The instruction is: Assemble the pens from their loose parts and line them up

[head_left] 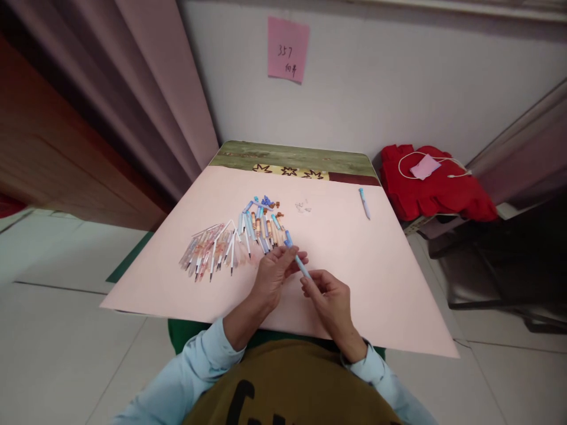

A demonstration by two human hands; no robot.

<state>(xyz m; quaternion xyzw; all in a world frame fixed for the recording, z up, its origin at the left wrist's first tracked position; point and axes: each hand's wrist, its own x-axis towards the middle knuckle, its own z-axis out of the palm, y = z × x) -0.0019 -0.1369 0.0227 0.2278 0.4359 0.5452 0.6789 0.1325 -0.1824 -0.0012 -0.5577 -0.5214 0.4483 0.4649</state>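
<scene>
A light blue pen with a darker blue clip end is held between my two hands over the near part of the table. My left hand pinches its upper part with thumb and fingers. At its lower end, my right hand closes its fingertips around the barrel. Just beyond my left hand lies a pile of pen barrels in blue, tan and brown. Left of that pile are many pen refills, white with dark tips, among clear, pinkish parts. Small blue and brown pieces sit behind the barrels.
A whole blue pen lies alone at the table's right. Small clear pieces rest near the middle of the pink-covered table. Beyond the right edge is a red cloth with a white cable. A pink note hangs on the wall.
</scene>
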